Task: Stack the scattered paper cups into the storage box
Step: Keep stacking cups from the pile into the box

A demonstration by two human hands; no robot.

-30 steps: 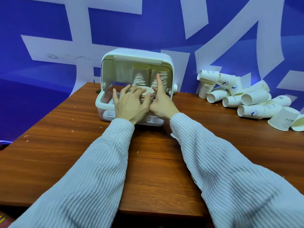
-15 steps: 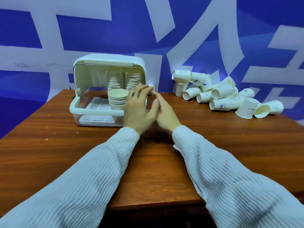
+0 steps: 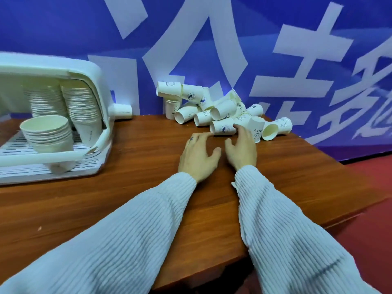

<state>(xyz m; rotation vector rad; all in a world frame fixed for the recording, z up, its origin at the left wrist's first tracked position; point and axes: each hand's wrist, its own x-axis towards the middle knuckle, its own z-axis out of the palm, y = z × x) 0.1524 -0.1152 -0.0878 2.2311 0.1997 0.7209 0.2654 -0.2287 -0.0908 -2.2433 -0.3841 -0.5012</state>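
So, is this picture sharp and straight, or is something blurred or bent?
Head view: wide-angle bending tilts the storage box and curves the table edge; both hands and the cup pile look slightly soft; lighting is even, without strong glare.

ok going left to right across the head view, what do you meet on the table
storage box holding stacked cups → lone cup lying behind the box → left hand → right hand → outermost cup of the loose pile

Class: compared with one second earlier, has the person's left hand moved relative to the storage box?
Yes. The left hand has left the storage box and moved right along the table, to the loose cup pile.
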